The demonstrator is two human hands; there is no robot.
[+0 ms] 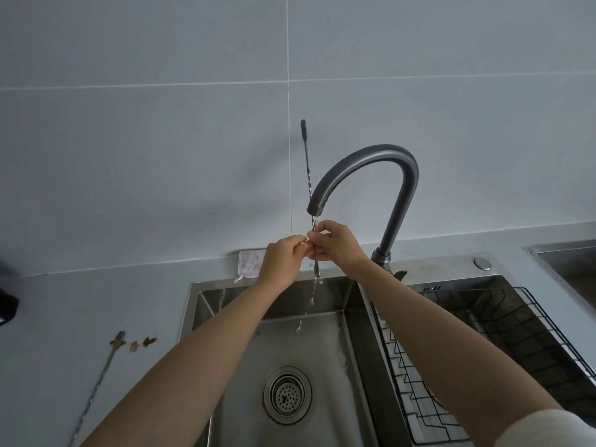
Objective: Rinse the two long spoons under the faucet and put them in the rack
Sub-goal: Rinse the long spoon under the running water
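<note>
While water trickles from the faucet [364,167], the fingers of the left hand [280,259] and the right hand [338,245] pinch one long spoon [305,146], held upright in the stream above the sink [322,382]. The other long spoon [98,383] lies on the tabletop [80,301] at the left. The black rack [516,333] sits in the right basin.

Wall [161,140]: large pale grey-blue tiles, thin white grout lines [287,59], one vertical, one horizontal, crossing above centre. Light soft, even; faint shadow on tile. Grey countertop [96,301] runs along wall foot. Stainless sink basin [322,366] sunk into countertop, round drain strainer [287,395] in its floor. Folded pale cloth [250,264] on back rim, against wall. Round metal cap [482,263] on sink deck at right. Brown scraps [142,343] on countertop at left. Dark object [8,304] cut off at left edge.
</note>
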